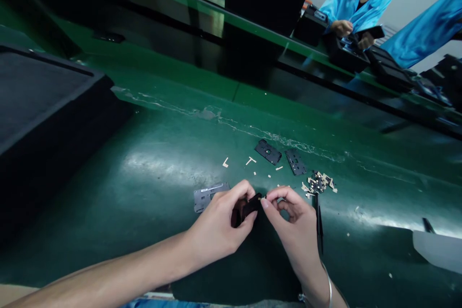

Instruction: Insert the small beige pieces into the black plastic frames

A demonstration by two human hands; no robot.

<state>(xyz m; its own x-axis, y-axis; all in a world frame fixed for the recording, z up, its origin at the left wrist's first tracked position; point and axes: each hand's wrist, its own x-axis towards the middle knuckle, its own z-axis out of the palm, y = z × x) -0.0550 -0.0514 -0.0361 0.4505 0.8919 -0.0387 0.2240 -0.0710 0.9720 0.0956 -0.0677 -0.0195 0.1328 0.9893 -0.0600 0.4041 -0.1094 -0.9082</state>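
Observation:
My left hand (224, 219) is wrapped round a small black plastic part (251, 206), held above the green table. At its right end, my right hand (290, 214) pinches with thumb and forefinger; what sits between those fingertips is too small to name. Partly behind my left hand lies a grey frame plate (204, 197) with cut-outs. Two black frame plates (268, 152) rest beyond my hands. To their right is a heap of small beige and black pieces (319, 183). Black tweezers (319, 221) lie beside my right wrist.
Loose beige strips (250, 160) are scattered on the green table (162, 231). A large black foam block (43, 106) stands at left. At right lies a pale translucent sheet (438, 250). Across a dark divider, a person in blue sleeves (415, 38) handles a dark flat object.

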